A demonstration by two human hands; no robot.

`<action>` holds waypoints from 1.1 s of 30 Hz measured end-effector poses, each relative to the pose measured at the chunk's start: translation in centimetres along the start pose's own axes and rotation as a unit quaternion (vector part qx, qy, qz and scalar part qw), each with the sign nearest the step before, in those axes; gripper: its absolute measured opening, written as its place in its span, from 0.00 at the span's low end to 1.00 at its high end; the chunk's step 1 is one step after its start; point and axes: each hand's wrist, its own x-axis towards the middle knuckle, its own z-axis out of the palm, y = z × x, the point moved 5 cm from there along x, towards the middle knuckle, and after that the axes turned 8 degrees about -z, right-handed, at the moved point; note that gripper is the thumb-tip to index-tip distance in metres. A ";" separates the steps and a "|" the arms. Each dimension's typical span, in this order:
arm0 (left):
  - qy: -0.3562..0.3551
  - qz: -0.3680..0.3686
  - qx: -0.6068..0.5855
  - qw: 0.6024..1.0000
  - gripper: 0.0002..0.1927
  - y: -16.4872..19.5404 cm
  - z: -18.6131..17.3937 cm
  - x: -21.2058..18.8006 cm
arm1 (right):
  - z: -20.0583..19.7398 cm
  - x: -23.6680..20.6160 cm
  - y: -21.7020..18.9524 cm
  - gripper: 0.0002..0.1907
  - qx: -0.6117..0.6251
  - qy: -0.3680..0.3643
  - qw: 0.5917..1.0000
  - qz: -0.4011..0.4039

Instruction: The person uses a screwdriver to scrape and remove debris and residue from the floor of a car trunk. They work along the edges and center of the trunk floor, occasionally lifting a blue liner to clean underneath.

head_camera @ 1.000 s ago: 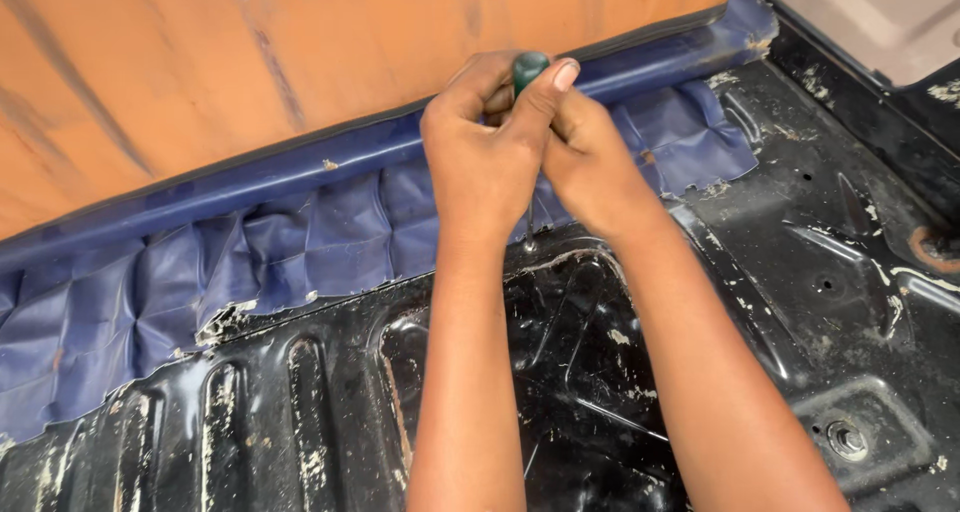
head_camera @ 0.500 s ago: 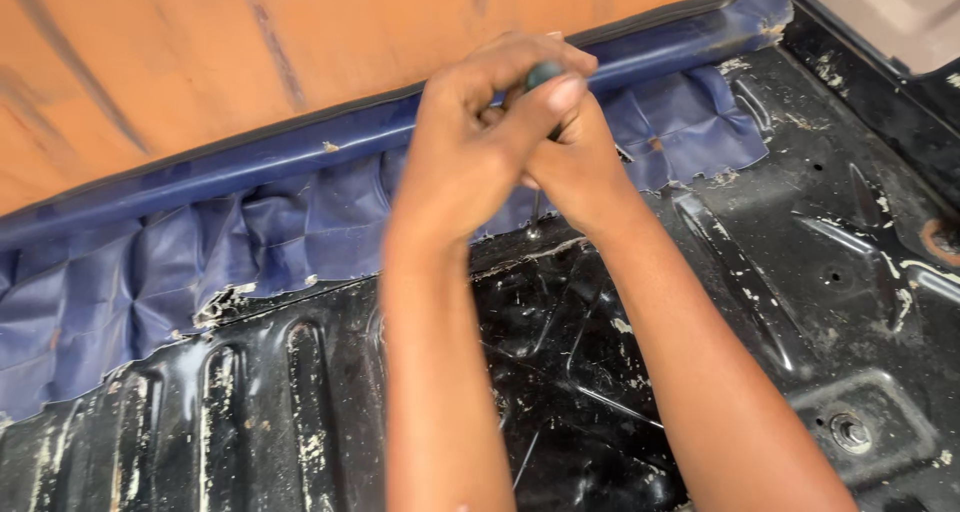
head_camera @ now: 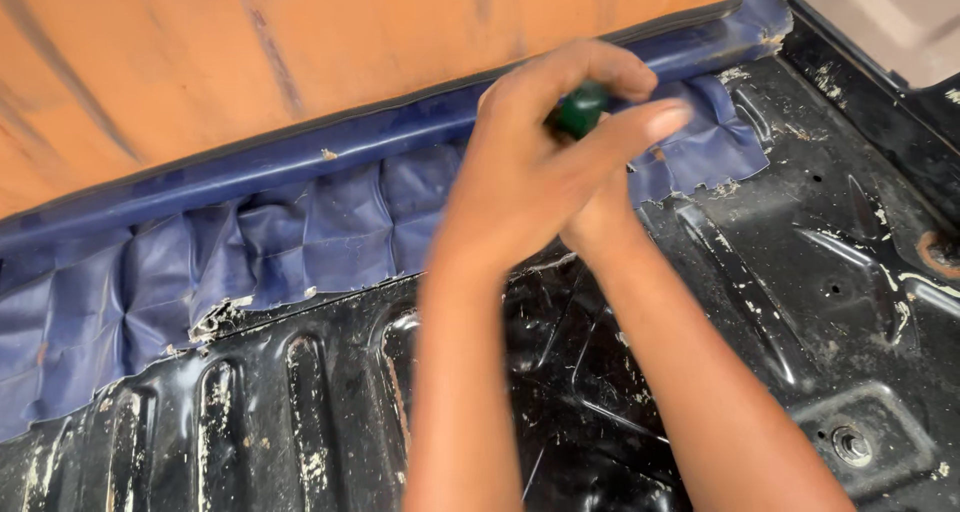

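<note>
Both hands meet just above the torn blue quilted vinyl strip. The left hand is closed around a small dark green rounded handle; the right hand, mostly hidden behind it, has a grip I cannot tell. Below the strip lies scratched black ribbed sheet metal; above it, an orange panel.

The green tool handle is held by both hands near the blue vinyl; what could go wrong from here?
1. The green tool handle is mostly hidden under the left hand and right hand; its tip could slip and tear the blue vinyl further.
2. A slip might scrape knuckles on the black metal floor.
</note>
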 end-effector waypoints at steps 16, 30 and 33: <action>0.108 -0.050 0.197 0.973 0.15 0.7 2.9 -0.1 | 5.5 -3.5 -1.0 0.28 -0.489 0.074 0.819 -0.291; -0.125 -0.136 -0.207 0.961 0.09 -0.2 -2.0 -0.8 | 0.7 -1.2 0.9 0.32 -0.186 -0.158 0.970 0.021; -0.013 -0.165 -0.158 0.973 0.16 -0.8 -1.0 -0.1 | 0.9 -1.3 1.2 0.31 -0.121 -0.146 0.976 0.111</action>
